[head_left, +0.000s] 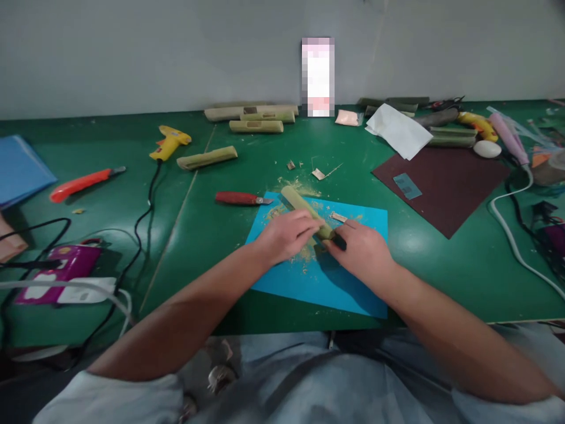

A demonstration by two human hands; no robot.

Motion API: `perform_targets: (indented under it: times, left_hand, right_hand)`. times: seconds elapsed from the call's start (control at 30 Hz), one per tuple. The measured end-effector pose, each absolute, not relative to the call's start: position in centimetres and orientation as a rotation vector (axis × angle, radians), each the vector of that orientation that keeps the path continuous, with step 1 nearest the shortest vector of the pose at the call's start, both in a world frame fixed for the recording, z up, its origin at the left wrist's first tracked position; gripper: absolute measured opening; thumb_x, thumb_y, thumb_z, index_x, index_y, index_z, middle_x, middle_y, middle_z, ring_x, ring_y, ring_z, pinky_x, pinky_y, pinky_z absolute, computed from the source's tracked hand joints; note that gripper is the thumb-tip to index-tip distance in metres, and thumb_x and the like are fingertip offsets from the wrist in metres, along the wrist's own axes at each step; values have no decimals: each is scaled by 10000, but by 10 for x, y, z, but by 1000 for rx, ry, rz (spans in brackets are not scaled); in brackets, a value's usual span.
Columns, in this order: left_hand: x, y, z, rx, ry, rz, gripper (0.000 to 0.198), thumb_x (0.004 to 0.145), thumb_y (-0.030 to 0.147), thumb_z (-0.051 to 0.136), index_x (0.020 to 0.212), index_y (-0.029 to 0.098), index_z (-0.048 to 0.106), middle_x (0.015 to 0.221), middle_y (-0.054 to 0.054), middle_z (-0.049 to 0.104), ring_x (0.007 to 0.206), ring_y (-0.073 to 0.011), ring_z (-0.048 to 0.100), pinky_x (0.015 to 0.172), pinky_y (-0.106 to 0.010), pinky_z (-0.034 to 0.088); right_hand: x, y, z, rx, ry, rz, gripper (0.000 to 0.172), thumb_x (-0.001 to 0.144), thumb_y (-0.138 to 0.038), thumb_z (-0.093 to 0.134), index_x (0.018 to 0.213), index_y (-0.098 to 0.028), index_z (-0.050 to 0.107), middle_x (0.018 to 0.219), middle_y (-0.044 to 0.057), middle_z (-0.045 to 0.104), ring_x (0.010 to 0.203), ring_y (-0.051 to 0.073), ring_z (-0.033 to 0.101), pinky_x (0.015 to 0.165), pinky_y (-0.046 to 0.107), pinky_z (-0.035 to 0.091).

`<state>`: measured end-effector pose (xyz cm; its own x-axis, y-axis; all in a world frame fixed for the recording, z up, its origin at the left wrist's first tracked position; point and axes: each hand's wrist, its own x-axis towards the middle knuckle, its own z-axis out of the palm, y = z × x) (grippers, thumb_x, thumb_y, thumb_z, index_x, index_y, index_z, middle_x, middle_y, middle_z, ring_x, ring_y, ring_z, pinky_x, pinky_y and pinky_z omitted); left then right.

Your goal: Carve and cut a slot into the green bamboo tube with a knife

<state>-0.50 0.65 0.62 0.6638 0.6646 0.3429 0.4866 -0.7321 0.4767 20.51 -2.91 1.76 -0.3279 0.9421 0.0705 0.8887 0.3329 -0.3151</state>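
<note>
A pale green bamboo tube [296,199] lies slantwise over a blue sheet [353,288], with pale shavings and dust around it. My left hand [291,232] is closed around the tube's middle, fingers over its top. At the near end, my right hand [364,247] pinches a small dark piece [339,241] against the tube; its kind is mostly hidden by the fingers. A bamboo chip [338,217] lies just beyond the right hand. A red-handled utility knife [242,198] rests at the sheet's left edge, its blade pointing towards the tube.
More cut bamboo tubes [256,126] lie by the wall, near an upright phone [318,76]. Leftward are a yellow glue gun [170,142], an orange cutter [83,184] and a purple power strip [66,268] with cables. A dark brown sheet [441,188] and white paper [397,131] lie rightward.
</note>
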Motion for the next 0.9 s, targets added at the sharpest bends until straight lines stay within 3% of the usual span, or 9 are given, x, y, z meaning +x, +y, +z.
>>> perform_targets:
  times: [0.2, 0.33, 0.5, 0.73, 0.9]
  left_hand:
    - [-11, 10, 3, 2532, 790, 662, 297, 1049, 253, 480, 1189, 175, 731, 950, -75, 695, 848, -155, 678, 747, -250, 543]
    - [-13, 13, 4, 2545, 1019, 815, 287, 1038, 267, 506, 1128, 156, 755, 879, -73, 680, 817, -168, 661, 732, -266, 532]
    - [-2, -1, 8, 2528, 841, 595, 318, 1050, 253, 455, 1153, 182, 747, 946, -77, 692, 854, -162, 676, 751, -259, 548]
    - [-5, 7, 3, 2546, 1068, 800, 291, 1040, 256, 495, 1156, 154, 742, 881, -67, 687, 829, -167, 671, 752, -275, 552]
    - [-6, 7, 5, 2603, 889, 612, 325, 1053, 264, 449, 1180, 165, 732, 922, -73, 696, 841, -165, 677, 736, -259, 547]
  right_hand:
    - [205, -29, 16, -1647, -2376, 309, 223, 937, -356, 634, 877, -159, 722, 917, 97, 718, 802, 198, 654, 645, 306, 400]
    - [205, -30, 18, -1682, -2375, 336, 274, 955, -396, 617, 903, -152, 732, 942, 103, 722, 818, 206, 665, 646, 310, 411]
    - [205, -30, 19, -1647, -2405, 302, 176, 929, -300, 634, 893, -155, 727, 931, 105, 724, 814, 205, 660, 642, 309, 398]
    - [205, -31, 17, -1628, -2403, 263, 262, 960, -376, 613, 886, -155, 732, 919, 109, 725, 803, 207, 657, 635, 314, 386]
    - [205, -31, 18, -1640, -2407, 293, 245, 960, -356, 606, 903, -152, 729, 946, 108, 728, 822, 214, 669, 641, 320, 395]
